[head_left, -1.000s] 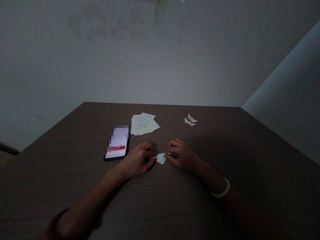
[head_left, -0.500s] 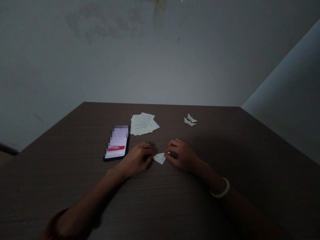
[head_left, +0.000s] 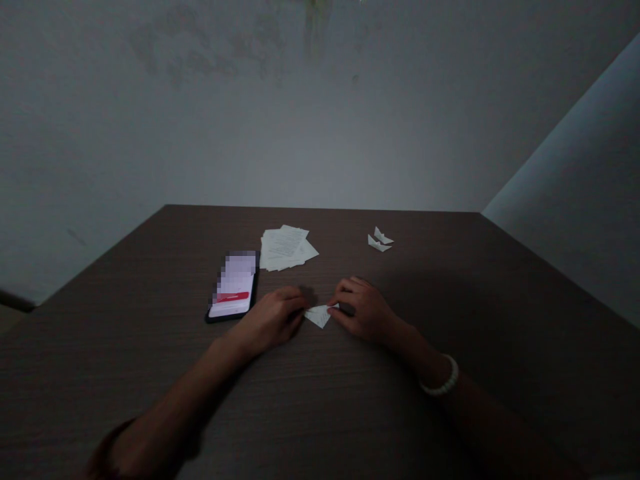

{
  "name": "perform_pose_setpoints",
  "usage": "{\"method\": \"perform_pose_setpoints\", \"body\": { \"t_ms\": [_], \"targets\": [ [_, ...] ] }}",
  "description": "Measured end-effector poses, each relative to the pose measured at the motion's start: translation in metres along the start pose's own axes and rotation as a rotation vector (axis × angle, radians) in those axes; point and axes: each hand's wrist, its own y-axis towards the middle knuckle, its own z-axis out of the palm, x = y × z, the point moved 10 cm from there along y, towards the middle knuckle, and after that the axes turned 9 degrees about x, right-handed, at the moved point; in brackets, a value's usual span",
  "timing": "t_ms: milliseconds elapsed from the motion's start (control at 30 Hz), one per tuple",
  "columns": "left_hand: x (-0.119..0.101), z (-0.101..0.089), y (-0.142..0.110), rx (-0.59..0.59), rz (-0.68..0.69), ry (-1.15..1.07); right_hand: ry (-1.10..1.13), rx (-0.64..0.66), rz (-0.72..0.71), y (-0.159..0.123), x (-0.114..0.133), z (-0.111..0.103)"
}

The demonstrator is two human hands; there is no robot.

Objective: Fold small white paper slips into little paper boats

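A small folded piece of paper (head_left: 319,316), white with faint print and roughly triangular with its point toward me, lies on the table between my hands. My left hand (head_left: 279,316) pinches its left corner, thumb and forefinger closed together. At the right corner, my right hand (head_left: 364,308) grips the paper between thumb and fingertips. The fingers cover both ends of the paper, so its full outline is hidden. A pale beaded bracelet (head_left: 447,380) circles my right wrist.
On the brown wooden table (head_left: 320,413), a phone (head_left: 233,287) with a lit screen lies left of my left hand. Behind it is a loose stack of printed paper sheets (head_left: 287,248). Two small folded paper boats (head_left: 380,240) stand farther right. A grey wall (head_left: 320,133) rises behind.
My left thumb and forefinger have slid left along the paper to its corner, baring more of its left side. My right hand has stayed nearly still at the right corner.
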Motion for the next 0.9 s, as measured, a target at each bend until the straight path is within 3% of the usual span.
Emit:
{"method": "perform_pose_setpoints", "body": {
  "t_ms": [300,467,700,900],
  "targets": [
    [0.005,0.001,-0.001,-0.052,-0.016,0.007,-0.001,-0.016,0.004,0.001,0.0,0.0],
    [-0.005,0.004,0.001,-0.009,0.03,0.156,-0.003,-0.018,0.008,0.001,-0.001,0.0],
    [-0.026,-0.005,-0.001,0.008,0.13,0.261,-0.029,-0.025,0.01,0.0,-0.002,0.0],
    [-0.02,-0.008,-0.001,-0.009,0.075,0.213,-0.022,-0.016,0.024,0.0,-0.001,0.0]
  ]
}}
